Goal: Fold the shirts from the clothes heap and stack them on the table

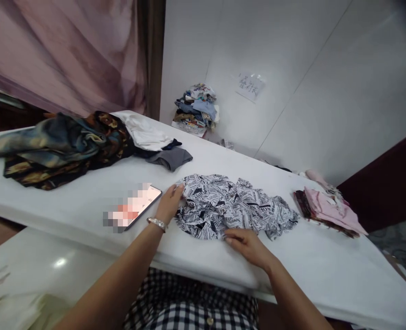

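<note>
While both arms reach forward over a long white padded surface (86, 201), a crumpled white cloth garment printed with black lettering (233, 206) lies spread near the front edge, directly ahead of the person. The left hand (170, 204), with a silver bracelet (157, 223) on its wrist, rests on the garment's left edge, fingers curled loosely onto the fabric near a raised fold; whether they pinch the cloth cannot be told. The right hand (246, 243) lies flat with fingers together, their tips pressed on the garment's near hem.

Just left of the left hand, a flat phone with a blurred pinkish screen (134, 206) lies on the surface. Farther back on the left sits a heap of dark patterned silky cloth in blue, brown and black (58, 146), with a rumpled white garment (144, 133) and a folded grey one (171, 158) beside it. At the right end, well apart from the hands, is a small stack of folded pink and dark red clothes (330, 208). Against the white wall behind stands a pile of mixed coloured clothes (196, 110), near a paper note (251, 86) taped to the wall. A black-and-white checked shirt (196, 307) shows at the bottom.
</note>
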{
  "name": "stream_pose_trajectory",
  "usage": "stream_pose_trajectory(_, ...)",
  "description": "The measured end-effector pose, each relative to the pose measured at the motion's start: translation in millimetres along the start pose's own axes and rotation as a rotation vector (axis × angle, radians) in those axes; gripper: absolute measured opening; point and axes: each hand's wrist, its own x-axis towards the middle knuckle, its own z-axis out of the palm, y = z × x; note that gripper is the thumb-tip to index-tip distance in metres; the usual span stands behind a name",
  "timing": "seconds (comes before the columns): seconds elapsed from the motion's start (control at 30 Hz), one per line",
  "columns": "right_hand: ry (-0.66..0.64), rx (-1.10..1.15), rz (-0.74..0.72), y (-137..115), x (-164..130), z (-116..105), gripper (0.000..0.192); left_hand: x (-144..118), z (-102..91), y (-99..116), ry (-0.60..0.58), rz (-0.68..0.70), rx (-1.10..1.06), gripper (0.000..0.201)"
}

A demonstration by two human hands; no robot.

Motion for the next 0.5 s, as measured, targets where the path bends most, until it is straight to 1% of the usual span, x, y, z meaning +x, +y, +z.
stream_pose_trajectory(0.03,0.022,0.014,-0.004,-0.4,-0.5,-2.5,0.027,-6.8,-4.3,0.4,-0.017,0.008,0.033,0.052)
stream_pose_trajectory(0.1,0.098,0.013,-0.029,-0.3,2.9,-7.2,0.025,-22.6,-10.6,0.9,-0.088,0.023,0.154,0.066)
stream_pose_trajectory(0.17,0.164,0.019,-0.053,0.1,12.4,-10.5,0.026,-38.4,-12.1,0.3,-0.165,0.063,0.273,0.081)
stream_pose_trajectory(0.2,0.182,0.018,-0.068,0.1,19.3,-11.6,0.026,-44.8,-11.2,-0.4,-0.195,0.095,0.320,0.085)
stream_pose_trajectory(0.23,0.192,0.011,-0.088,0.1,27.1,-12.3,0.026,-49.6,-9.4,-1.2,-0.218,0.133,0.360,0.084)
stream_pose_trajectory(0.3,0.214,-0.025,-0.130,-0.3,44.1,-12.7,0.027,-53.4,-4.8,-1.1,-0.241,0.192,0.396,0.069)
stream_pose_trajectory(0.33,0.226,-0.050,-0.143,-0.6,52.4,-12.5,0.028,-52.7,-2.9,0.5,-0.237,0.189,0.365,0.059)
stream_pose_trajectory(0.37,0.235,-0.075,-0.148,-1.0,60.0,-12.1,0.031,-50.8,-1.5,3.4,-0.224,0.161,0.287,0.051)
stream_pose_trajectory(0.43,0.246,-0.108,-0.135,-2.2,71.5,-10.9,0.037,-45.3,-1.5,12.6,-0.198,0.039,0.012,0.044)
stream_pose_trajectory(0.5,0.203,-0.102,-0.106,-4.0,76.9,-9.3,0.039,-40.8,-5.3,23.4,-0.205,-0.115,-0.287,0.043)
